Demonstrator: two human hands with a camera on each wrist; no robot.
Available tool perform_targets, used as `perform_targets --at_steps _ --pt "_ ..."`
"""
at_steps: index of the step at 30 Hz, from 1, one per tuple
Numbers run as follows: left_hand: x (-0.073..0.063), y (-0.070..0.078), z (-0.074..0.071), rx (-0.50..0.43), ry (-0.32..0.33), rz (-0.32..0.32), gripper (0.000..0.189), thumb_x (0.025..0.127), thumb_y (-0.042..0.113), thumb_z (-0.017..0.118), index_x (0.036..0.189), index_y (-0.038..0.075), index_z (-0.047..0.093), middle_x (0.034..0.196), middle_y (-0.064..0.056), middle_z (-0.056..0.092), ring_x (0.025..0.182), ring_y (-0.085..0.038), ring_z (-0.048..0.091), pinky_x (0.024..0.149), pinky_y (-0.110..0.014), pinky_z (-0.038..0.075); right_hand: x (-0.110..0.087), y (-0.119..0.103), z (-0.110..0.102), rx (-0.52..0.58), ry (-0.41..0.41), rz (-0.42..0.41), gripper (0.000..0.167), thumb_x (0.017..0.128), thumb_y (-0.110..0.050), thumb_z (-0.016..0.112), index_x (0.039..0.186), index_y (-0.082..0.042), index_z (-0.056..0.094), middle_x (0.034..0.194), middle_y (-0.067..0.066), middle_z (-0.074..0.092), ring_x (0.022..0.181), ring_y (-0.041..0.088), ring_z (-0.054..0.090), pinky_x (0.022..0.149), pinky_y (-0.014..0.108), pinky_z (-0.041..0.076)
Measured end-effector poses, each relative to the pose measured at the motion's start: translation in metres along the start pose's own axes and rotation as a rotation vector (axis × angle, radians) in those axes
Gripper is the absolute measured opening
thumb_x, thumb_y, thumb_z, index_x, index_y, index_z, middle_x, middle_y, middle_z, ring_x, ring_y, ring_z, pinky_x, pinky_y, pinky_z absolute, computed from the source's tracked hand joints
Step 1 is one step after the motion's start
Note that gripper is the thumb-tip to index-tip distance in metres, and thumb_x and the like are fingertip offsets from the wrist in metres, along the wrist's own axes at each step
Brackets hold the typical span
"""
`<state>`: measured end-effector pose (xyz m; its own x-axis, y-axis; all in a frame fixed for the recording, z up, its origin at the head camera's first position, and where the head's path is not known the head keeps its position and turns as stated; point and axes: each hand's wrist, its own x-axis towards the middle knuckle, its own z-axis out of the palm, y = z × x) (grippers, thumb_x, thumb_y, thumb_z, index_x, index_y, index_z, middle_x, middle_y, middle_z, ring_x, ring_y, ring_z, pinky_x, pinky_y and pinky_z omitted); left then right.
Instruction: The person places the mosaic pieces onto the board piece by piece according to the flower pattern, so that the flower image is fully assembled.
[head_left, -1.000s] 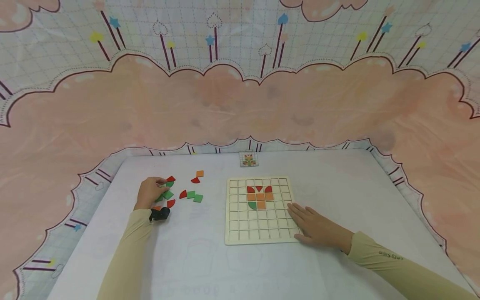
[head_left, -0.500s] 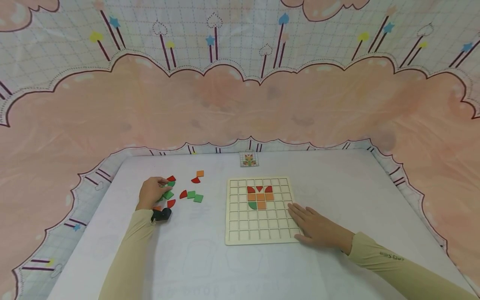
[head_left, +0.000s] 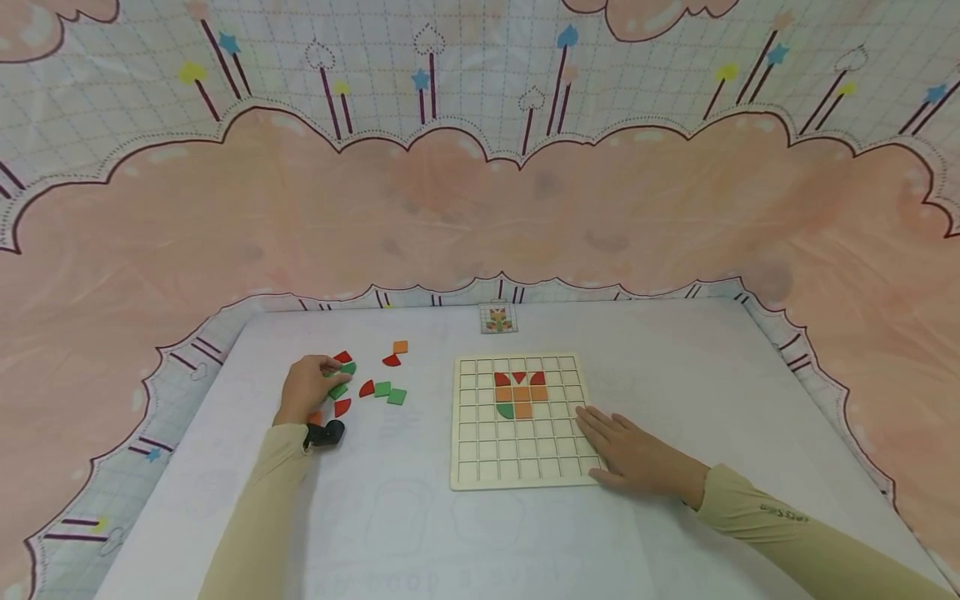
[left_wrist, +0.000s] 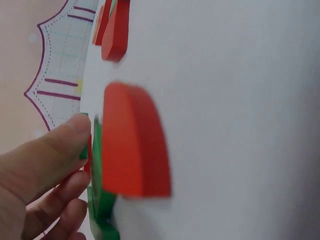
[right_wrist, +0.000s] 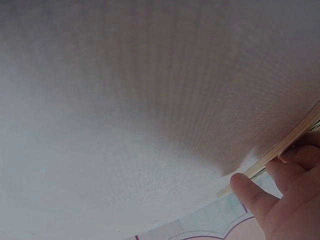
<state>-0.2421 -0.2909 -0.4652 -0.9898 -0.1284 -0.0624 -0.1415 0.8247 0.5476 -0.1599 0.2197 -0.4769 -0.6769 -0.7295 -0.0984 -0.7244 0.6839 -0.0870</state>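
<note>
On the table's left side my left hand (head_left: pixel 305 387) pinches a small green tile (head_left: pixel 348 367) between thumb and fingers. Most of this tile is hidden by the thumb in the left wrist view. Under and around the hand lie red quarter-round tiles (left_wrist: pixel 122 145), another green tile (head_left: pixel 339 391) and a partly covered orange one (head_left: pixel 316 417). My right hand (head_left: pixel 637 454) lies with fingers extended on the right edge of a pale gridded board (head_left: pixel 491 472). On the board are red tiles (head_left: pixel 502 379), several orange squares (head_left: pixel 522 394) and a green quarter-round (head_left: pixel 505 411).
Between left hand and board lie two green squares (head_left: pixel 382 389), red quarter-rounds (head_left: pixel 392 361) and an orange square (head_left: pixel 401 347). A small pattern card (head_left: pixel 498 318) lies behind the board on the white table (head_left: pixel 420 533). Patterned cloth (head_left: pixel 450 217) hangs behind.
My left hand has shifted slightly to the right, and the green tile at its fingertips has moved along with it. My right hand and the board stay in place.
</note>
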Motion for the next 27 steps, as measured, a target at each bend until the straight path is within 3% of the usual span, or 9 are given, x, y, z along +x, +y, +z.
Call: perform_targets --at_steps 7,16,27 --pt "-0.005 0.015 0.013 -0.068 -0.016 0.013 0.034 0.084 0.021 0.070 0.110 -0.001 0.067 0.109 -0.021 0.063 0.096 -0.030 0.054 0.086 -0.043 0.046 -0.001 0.001 0.002 -0.004 0.011 -0.006 0.071 0.095 -0.043 0.047 0.146 0.002 0.027 0.154 0.016 0.024 0.142 0.033 0.026 0.109 0.051 0.031" --pt "-0.018 0.060 0.024 -0.066 -0.044 0.139 0.032 0.082 0.022 0.072 0.106 0.001 0.067 0.110 -0.019 0.062 0.105 -0.034 0.056 0.092 -0.048 0.045 -0.001 0.000 0.003 -0.005 0.012 -0.003 0.071 0.095 -0.043 0.047 0.146 0.001 0.027 0.154 0.016 0.024 0.142 0.033 0.025 0.110 0.051 0.030" --pt "-0.016 0.111 0.058 -0.042 -0.143 0.255 0.027 0.078 0.022 0.076 0.100 0.007 0.071 0.104 -0.011 0.066 0.099 -0.026 0.057 0.088 -0.042 0.048 0.000 0.000 0.006 0.012 -0.002 0.014 0.072 0.094 -0.043 0.048 0.146 0.001 0.026 0.155 0.015 0.024 0.142 0.033 0.024 0.110 0.052 0.029"
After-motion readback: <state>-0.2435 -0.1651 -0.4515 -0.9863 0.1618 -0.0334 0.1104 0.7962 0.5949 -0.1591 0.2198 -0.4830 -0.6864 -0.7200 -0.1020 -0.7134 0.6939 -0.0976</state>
